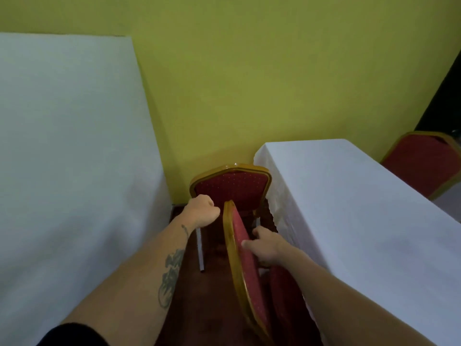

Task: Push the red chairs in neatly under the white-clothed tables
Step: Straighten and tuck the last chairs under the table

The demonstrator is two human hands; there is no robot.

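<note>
A: Head view. Landmark is the white-clothed surface on the right (349,208). Near red padded chair with gold-painted frame (245,268) stands just left of it, backrest edge-on to camera, seat partly toward the cloth, not tucked in.

B: Hands?

A: Right hand (267,245) lies on the padded face of that backrest, fingers spread over the fabric; its grip looks loose, more a press than a clamp. Left hand (203,211) is clenched in a fist just left of the backrest top; can't tell if it touches the frame.

B: Other chairs?

A: Second red and gold chair (232,186) at the surface's far left corner, against the yellow-green wall (249,71). Third (424,163) on the far side.

B: Handling?

A: Likely rigid frame, moderate weight, soft pad. Take the top rail of the backrest, both hands; legs may drag on the dark red floor (199,308), and the hanging cloth could snag.
</note>
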